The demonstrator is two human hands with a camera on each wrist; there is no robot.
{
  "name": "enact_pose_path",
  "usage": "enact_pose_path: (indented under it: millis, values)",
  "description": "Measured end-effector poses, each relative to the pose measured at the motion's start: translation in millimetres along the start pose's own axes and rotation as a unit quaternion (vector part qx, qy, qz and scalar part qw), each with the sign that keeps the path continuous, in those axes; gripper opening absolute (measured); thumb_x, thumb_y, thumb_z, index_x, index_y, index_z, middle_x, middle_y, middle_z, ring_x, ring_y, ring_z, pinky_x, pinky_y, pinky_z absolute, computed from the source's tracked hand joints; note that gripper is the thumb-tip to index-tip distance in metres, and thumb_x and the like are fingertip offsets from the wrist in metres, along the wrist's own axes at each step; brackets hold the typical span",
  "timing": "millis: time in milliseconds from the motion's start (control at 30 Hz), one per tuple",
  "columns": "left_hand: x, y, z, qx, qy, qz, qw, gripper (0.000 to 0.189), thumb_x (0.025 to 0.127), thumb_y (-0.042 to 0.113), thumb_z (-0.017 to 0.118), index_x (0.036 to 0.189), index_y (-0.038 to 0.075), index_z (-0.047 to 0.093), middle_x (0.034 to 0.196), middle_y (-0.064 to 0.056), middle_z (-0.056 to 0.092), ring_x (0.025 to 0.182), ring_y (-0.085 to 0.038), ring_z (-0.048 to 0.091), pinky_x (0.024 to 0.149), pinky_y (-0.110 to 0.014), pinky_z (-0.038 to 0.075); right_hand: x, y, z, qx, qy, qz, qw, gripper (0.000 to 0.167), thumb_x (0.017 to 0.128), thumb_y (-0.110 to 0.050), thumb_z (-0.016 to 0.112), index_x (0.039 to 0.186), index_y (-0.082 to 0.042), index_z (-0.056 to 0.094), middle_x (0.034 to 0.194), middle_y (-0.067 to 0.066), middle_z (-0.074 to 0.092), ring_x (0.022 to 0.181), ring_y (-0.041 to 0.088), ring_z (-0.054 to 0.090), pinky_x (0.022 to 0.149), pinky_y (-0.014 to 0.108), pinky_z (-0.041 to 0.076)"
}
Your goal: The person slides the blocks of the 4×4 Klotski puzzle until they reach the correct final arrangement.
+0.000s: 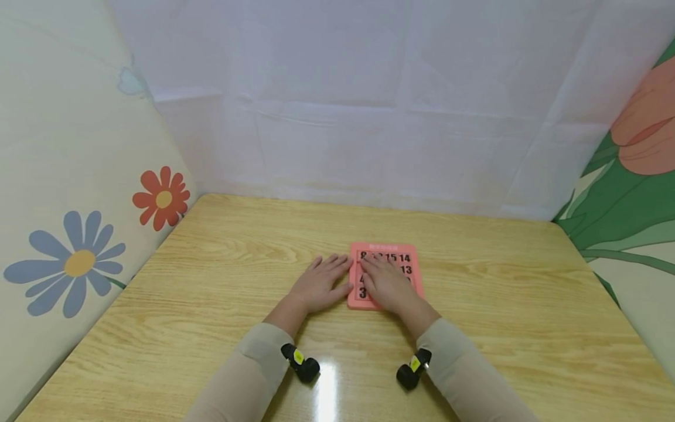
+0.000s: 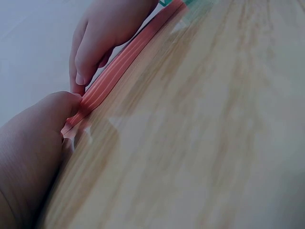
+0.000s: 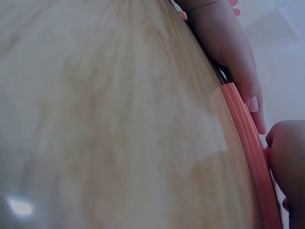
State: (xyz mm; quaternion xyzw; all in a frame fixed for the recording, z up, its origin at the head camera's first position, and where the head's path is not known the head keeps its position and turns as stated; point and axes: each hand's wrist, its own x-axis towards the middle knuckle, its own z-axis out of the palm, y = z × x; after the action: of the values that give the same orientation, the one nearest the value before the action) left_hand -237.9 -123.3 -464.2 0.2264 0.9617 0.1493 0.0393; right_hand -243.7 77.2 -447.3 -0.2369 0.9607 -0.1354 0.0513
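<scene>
A pink number slide puzzle (image 1: 415, 266) with black numerals lies flat on the table. My left hand (image 1: 320, 285) rests on the table along its left side, fingers extended, with fingertips and thumb touching or nearly touching its edge. Over the puzzle lies my right hand (image 1: 391, 287), its extended fingers on the number tiles, covering several numerals. Seen in the left wrist view, the puzzle's ridged side (image 2: 114, 71) runs past the left thumb (image 2: 66, 102). In the right wrist view, the left thumb (image 3: 245, 83) meets the near corner, while the right hand (image 3: 290, 157) is partly cut off.
The wood-grain table (image 1: 221, 264) extends around the puzzle. A white cloth (image 1: 327, 105) hangs behind it. Flower-patterned panels (image 1: 53, 146) stand at both sides. Small black wrist cameras (image 1: 306, 369) sit by both cuffs.
</scene>
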Motion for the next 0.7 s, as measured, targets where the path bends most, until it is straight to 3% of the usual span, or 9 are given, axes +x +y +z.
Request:
enact_pose_path:
  millis: [367, 700]
  values:
    - [-0.1, 0.6, -0.6, 0.001, 0.002, 0.003, 1.0, 0.066, 0.101, 0.052, 0.039, 0.156, 0.017, 0.028, 0.162, -0.002, 0.027, 0.152, -0.025, 0.019, 0.126, -0.049, 0.01, -0.8, 4.3, 3.6, 0.012, 0.014, 0.0, 0.9998, 0.05, 0.106, -0.034, 0.032, 0.151, -0.013, 0.04, 0.16, 0.004, 0.032, 0.151, 0.024, 0.023, 0.125, 0.047, 0.017]
    - [-0.3, 2.4, -1.6, -0.004, 0.003, 0.001, 1.0, 0.065, 0.1, 0.05, 0.04, 0.155, 0.017, 0.029, 0.162, -0.003, 0.028, 0.152, -0.026, 0.02, 0.126, -0.049, 0.01, -24.0, 7.0, 4.8, 0.024, 0.032, -0.023, 0.9989, 0.049, 0.105, -0.033, 0.035, 0.149, -0.012, 0.043, 0.158, 0.005, 0.038, 0.15, 0.025, 0.026, 0.125, 0.048, 0.016]
